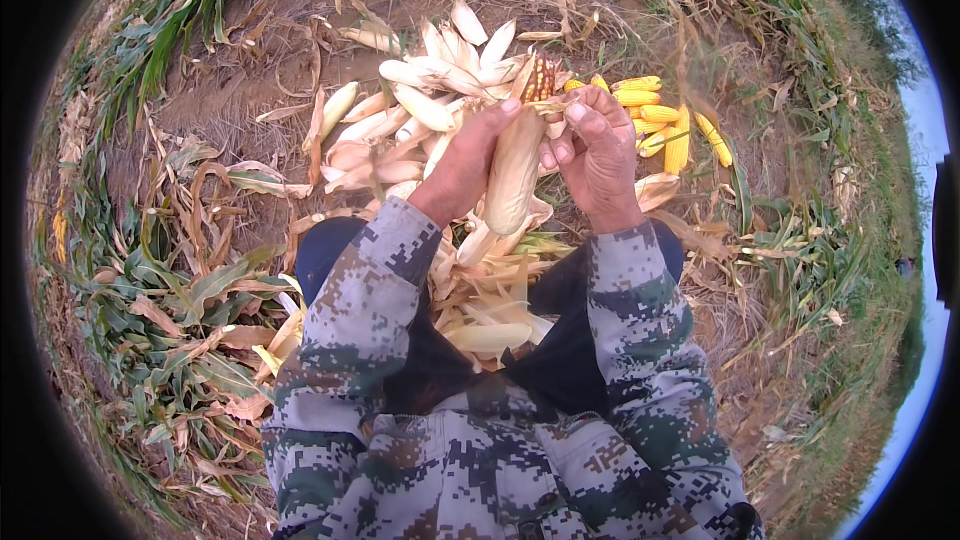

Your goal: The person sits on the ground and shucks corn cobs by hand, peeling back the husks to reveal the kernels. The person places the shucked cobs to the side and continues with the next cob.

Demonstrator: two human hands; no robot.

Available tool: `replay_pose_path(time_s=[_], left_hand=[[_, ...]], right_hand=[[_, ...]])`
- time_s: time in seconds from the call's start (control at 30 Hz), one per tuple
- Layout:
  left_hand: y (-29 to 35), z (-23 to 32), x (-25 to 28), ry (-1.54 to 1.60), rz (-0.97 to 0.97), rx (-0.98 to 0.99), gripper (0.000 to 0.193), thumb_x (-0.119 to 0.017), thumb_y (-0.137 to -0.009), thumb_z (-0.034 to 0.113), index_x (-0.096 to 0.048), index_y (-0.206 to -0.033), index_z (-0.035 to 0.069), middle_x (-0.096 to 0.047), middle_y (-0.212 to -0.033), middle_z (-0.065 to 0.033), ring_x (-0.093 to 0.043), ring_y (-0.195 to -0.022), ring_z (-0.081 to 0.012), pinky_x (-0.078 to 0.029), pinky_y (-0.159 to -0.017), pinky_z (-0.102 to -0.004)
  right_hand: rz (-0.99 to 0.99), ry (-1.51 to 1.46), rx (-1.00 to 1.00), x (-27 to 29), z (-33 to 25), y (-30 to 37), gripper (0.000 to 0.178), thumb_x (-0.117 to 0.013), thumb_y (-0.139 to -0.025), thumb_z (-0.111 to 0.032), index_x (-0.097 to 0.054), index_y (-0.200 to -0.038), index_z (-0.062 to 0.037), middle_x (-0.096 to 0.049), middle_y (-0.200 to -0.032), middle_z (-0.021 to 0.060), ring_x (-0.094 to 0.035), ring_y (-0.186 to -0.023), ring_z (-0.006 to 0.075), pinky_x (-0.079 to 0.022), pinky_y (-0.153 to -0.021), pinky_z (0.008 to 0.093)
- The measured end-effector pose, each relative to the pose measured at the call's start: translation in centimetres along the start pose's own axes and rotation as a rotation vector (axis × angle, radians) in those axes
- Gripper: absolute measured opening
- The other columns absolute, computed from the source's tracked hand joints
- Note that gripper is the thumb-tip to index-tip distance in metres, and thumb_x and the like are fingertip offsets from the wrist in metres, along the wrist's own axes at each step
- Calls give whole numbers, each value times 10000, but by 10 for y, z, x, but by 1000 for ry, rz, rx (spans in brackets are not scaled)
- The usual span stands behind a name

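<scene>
An ear of corn [514, 165] hangs between my two hands, its pale husk still wrapped round the lower part. At its top the husk is parted, and reddish-orange kernels show. My left hand [468, 158] is closed round the left side of the ear, thumb near the opened top. With fingertips pinched together, my right hand [598, 152] grips a strip of the husk [556, 106] at the upper right of the ear. Just beyond my hands lies a heap of unhusked ears [425, 107]. Bare yellow cobs [676, 145] are piled to the right.
Loose husks [490, 310] lie between my knees. Green and dry corn stalks [190, 290] cover the ground at the left, and more leaves [830, 270] lie at the right. Brown soil [270, 50] with dry stubble stretches beyond the heap.
</scene>
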State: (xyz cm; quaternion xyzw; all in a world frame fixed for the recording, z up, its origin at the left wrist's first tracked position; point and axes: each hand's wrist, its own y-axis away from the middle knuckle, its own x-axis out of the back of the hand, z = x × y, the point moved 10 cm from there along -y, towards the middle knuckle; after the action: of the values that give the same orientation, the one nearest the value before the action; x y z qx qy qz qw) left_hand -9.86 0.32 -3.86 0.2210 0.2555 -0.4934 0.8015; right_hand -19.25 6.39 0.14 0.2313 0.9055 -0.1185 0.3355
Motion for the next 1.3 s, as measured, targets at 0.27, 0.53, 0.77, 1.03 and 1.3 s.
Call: replay_pose_path(time_s=[0.27, 0.53, 0.77, 1.03, 1.3], left_hand=[[-3, -1, 33, 61, 170, 86, 459, -477, -1102, 469, -600, -1235, 47, -702, -1061, -116, -692, -893, -196, -592, -759, -357], [-2, 23, 67, 19, 448, 3, 517, -483, -1079, 558, -626, -1186, 73, -692, -937, -76, -698, -809, -191, -599, -696, -350], [-4, 25, 71, -122, 439, -59, 537, -456, -1094, 548, -660, -1123, 52, -687, -855, -74, -661, -759, -161, -552, -666, -312], [7, 45, 68, -375, 566, -362, 546, -474, -1104, 492, -679, -948, 11, -571, -782, -2, -490, -744, -107, -433, -696, -299], [-4, 25, 51, -507, 567, -337, 509, -480, -1122, 420, -694, -1101, -41, -680, -943, -61, -581, -822, -118, -502, -741, -309]], right_hand=[[-506, 471, -416, -54, 48, 48, 110, -689, -887, -85, -600, -922, -31, -601, -821, -18, -548, -662, 38, -462, -599, 217], [-1302, 651, -768, -87, 162, 183, 137, -703, -798, -108, -629, -836, 0, -656, -755, 58, -613, -675, 147, -499, -608, 320], [-1320, 612, -982, -76, 170, 194, 211, -742, -843, -141, -646, -924, 28, -687, -840, 85, -689, -732, 151, -562, -601, 293], [-187, 133, -285, -22, 46, 35, 353, -720, -1004, -287, -621, -1209, -17, -723, -1042, 92, -701, -794, 137, -598, -746, 301], [124, 501, 157, -9, 52, -2, 601, -706, -1024, -349, -522, -1441, 43, -636, -1332, 113, -586, -1196, 149, -465, -1046, 299]])
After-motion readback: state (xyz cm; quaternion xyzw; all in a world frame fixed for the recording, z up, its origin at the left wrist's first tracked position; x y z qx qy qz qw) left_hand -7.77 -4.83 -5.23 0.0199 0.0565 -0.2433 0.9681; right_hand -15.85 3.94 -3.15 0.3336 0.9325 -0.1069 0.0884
